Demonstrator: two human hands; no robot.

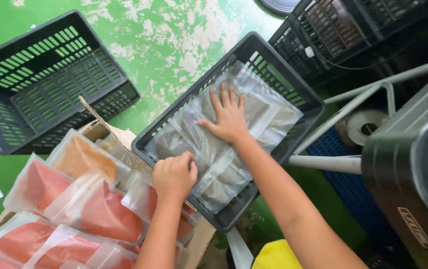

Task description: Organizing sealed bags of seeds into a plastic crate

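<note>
R hand (229,117) flat, fingers spread, pressing clear pouches of grey-brown powder (209,149) in dark crate (293,84). L hand (174,175) curled on pouch edge nearer the body. Red pouches (89,204) left of L hand.

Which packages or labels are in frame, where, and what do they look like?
Clear pouches of grey-brown powder: flat in the middle dark crate, under right hand and left hand.
Clear pouches of red powder: piled lower left.
Orange-powder pouch: above the red ones.
Pale label: slanted strip on dark case, lower right.
</note>
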